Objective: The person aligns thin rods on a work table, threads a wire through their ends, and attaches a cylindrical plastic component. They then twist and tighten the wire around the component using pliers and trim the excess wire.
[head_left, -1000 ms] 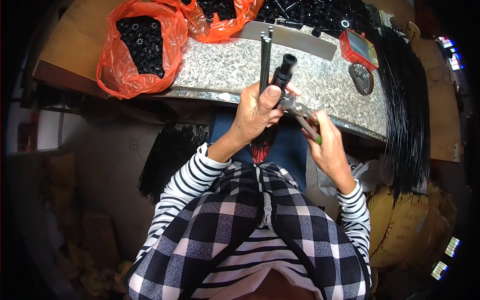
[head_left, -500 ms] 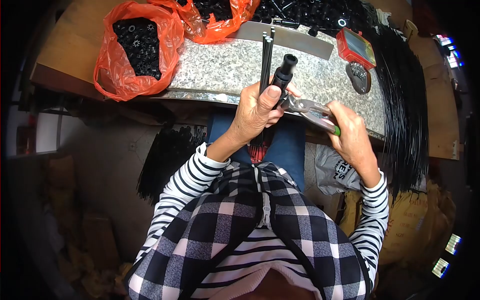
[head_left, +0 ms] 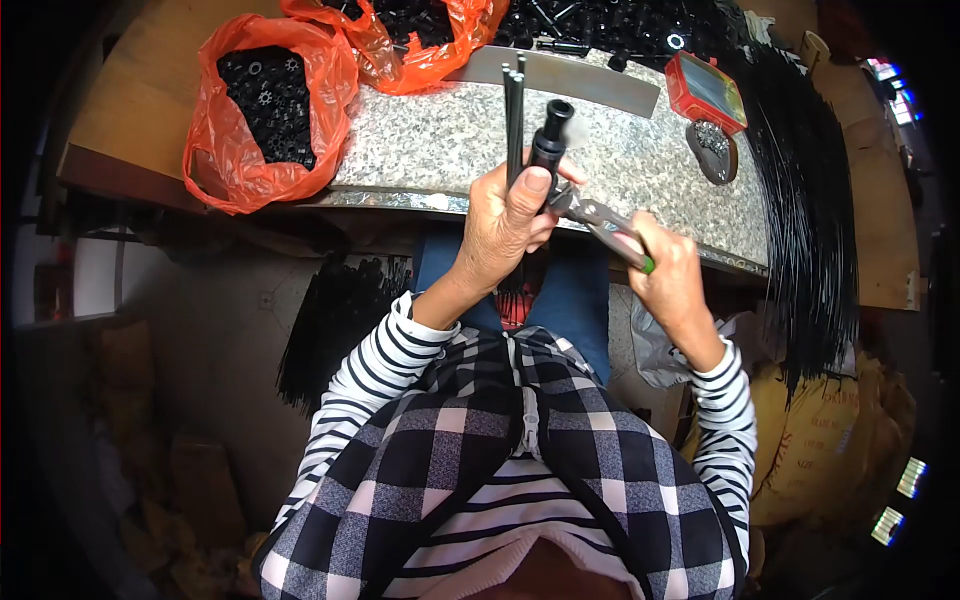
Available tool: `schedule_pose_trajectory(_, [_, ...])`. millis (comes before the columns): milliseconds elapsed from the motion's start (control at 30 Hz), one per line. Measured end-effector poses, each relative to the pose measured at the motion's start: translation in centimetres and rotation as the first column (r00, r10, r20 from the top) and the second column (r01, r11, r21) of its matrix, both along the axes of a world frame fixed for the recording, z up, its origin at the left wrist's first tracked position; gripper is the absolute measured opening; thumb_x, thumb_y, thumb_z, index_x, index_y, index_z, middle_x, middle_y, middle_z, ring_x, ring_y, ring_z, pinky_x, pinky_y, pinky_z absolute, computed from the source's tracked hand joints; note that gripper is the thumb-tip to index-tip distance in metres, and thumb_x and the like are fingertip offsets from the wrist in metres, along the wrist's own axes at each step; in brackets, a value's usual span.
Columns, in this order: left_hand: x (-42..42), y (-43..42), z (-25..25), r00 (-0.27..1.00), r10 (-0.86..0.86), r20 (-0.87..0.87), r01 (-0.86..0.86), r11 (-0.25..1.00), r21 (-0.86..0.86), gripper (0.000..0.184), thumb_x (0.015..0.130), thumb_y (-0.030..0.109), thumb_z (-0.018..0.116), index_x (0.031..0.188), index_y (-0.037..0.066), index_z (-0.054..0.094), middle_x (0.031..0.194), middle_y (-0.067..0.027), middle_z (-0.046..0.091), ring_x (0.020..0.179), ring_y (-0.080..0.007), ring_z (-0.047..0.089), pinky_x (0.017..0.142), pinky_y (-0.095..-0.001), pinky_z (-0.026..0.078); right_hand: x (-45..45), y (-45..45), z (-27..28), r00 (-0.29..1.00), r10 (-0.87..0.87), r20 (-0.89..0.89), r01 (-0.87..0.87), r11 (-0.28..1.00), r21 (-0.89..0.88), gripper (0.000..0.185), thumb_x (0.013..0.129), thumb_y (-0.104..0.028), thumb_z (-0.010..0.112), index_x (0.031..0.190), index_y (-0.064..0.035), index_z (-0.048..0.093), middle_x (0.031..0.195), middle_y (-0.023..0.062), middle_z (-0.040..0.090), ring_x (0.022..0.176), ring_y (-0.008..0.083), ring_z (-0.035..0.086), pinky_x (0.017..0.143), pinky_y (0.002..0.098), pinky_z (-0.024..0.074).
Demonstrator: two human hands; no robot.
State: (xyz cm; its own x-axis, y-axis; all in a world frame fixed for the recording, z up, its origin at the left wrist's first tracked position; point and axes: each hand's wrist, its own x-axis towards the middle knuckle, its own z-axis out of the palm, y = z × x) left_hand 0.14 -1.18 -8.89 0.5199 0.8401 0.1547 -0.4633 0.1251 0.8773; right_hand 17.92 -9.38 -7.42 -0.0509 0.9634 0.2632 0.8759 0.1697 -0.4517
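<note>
My left hand is closed around a black tubular fitting with an open round top, its thumb pressed along the side. Several thin black rods with pale tips are held in the same grip and stick up beside the fitting. My right hand is wrapped around a pair of pliers with a green handle end. The jaws of the pliers are against the lower side of the fitting, by my left fingers. What lies between the jaws is too small to tell.
An orange plastic bag of small black parts lies left on the stone-patterned tabletop. Behind are another orange bag, a flat metal strip and loose black parts. A red box, a small dish and long black rods lie right.
Both hands have shifted slightly left in view, the right hand more so. The pliers have come closer to the left hand and stay at the fitting's side.
</note>
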Motion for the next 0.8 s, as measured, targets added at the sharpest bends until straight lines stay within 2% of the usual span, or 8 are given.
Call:
schedule_pose_trajectory(133, [0.1,0.4,0.1,0.999,0.035,-0.019,-0.036,0.999,-0.02,0.045,0.091,0.044,0.046,0.1,0.001,0.055,0.055,0.0045,0.038,0.046,-0.0026,0.035,0.041,-0.0178,0.028,-0.8,-0.3,-1.8,0.968,-0.011,-0.25,0.007,1.0,-0.018,0.012,0.075,0.0,0.062,0.075,-0.0008,0.05,0.059,0.0173,0.048,0.055,0.0351,0.05,0.051,0.0347,0.0391])
schedule_pose_trajectory(200, [0.1,0.5,0.0,0.994,0.058,-0.094,-0.052,0.996,0.066,0.057,0.091,0.052,0.04,0.103,-0.003,0.052,0.053,0.0022,0.036,0.043,-0.0054,0.033,0.04,-0.0201,0.03,0.9,0.1,-0.4,0.924,-0.112,-0.365,0.025,0.972,-0.235,0.016,0.077,-0.007,0.064,0.073,-0.0011,0.05,0.057,0.0082,0.046,0.051,0.0198,0.043,0.052,0.0288,0.0362])
schedule_pose_trajectory(267, [0.0,0.5,-0.6,0.994,0.071,-0.081,-0.065,0.995,0.069,0.055,0.091,0.05,0.04,0.103,-0.003,0.051,0.053,0.0004,0.038,0.042,-0.0065,0.034,0.039,-0.0213,0.03,3.8,0.8,1.1,0.851,-0.291,-0.438,0.111,0.914,-0.391,0.019,0.077,-0.012,0.065,0.073,-0.0034,0.049,0.061,-0.0005,0.048,0.057,0.0068,0.041,0.054,0.0249,0.0354])
schedule_pose_trajectory(333, [0.0,-0.3,-0.4,0.992,0.108,-0.065,-0.101,0.99,0.1,0.058,0.089,0.053,0.043,0.102,-0.004,0.05,0.052,-0.0005,0.037,0.041,-0.007,0.033,0.039,-0.0215,0.03,7.2,1.8,0.6,0.773,-0.289,-0.564,0.178,0.953,-0.245,0.019,0.077,-0.013,0.066,0.076,-0.0043,0.048,0.065,-0.001,0.052,0.059,0.0068,0.044,0.055,0.0232,0.0372])
schedule_pose_trajectory(467, [-0.2,-1.4,0.7,0.99,0.139,-0.039,-0.131,0.98,0.149,0.063,0.085,0.056,0.046,0.103,-0.005,0.05,0.055,0.0008,0.039,0.046,-0.0054,0.036,0.043,-0.0194,0.03,14.4,4.7,-1.6,0.84,-0.438,-0.321,0.478,0.876,0.056,0.016,0.075,-0.008,0.065,0.079,-0.0018,0.052,0.072,0.0021,0.058,0.065,0.0091,0.051,0.061,0.0234,0.0423])
schedule_pose_trajectory(600, [0.4,-1.3,-0.1,0.984,0.157,-0.081,-0.145,0.981,0.131,0.066,0.083,0.059,0.047,0.104,-0.004,0.049,0.055,0.0004,0.038,0.046,-0.0057,0.036,0.043,-0.0195,0.03,16.8,7.4,-1.8,0.816,-0.537,-0.216,0.562,0.824,0.073,0.019,0.073,-0.008,0.067,0.085,-0.0013,0.055,0.072,0.0072,0.061,0.066,0.0147,0.058,0.064,0.0281,0.0458])
schedule_pose_trajectory(700, [0.5,-0.9,-0.2,0.986,0.15,-0.077,-0.139,0.981,0.133,0.066,0.083,0.058,0.047,0.104,-0.004,0.048,0.056,0.0002,0.038,0.046,-0.006,0.036,0.043,-0.0199,0.031,17.7,9.0,-2.5,0.853,-0.519,-0.059,0.521,0.836,0.172,0.025,0.07,-0.011,0.07,0.088,-0.0024,0.055,0.076,0.0193,0.061,0.075,0.0377,0.059,0.063,0.0427,0.0464])
schedule_pose_trajectory(800, [0.6,-0.7,-0.3,0.985,0.149,-0.087,-0.137,0.981,0.134,0.066,0.084,0.058,0.046,0.104,-0.004,0.048,0.056,0.0002,0.038,0.047,-0.0061,0.036,0.043,-0.02,0.031,17.3,9.6,-1.9,0.839,-0.542,0.049,0.532,0.835,0.141,0.024,0.071,-0.011,0.069,0.088,-0.0024,0.053,0.073,0.0191,0.061,0.073,0.0388,0.059,0.061,0.0447,0.0458])
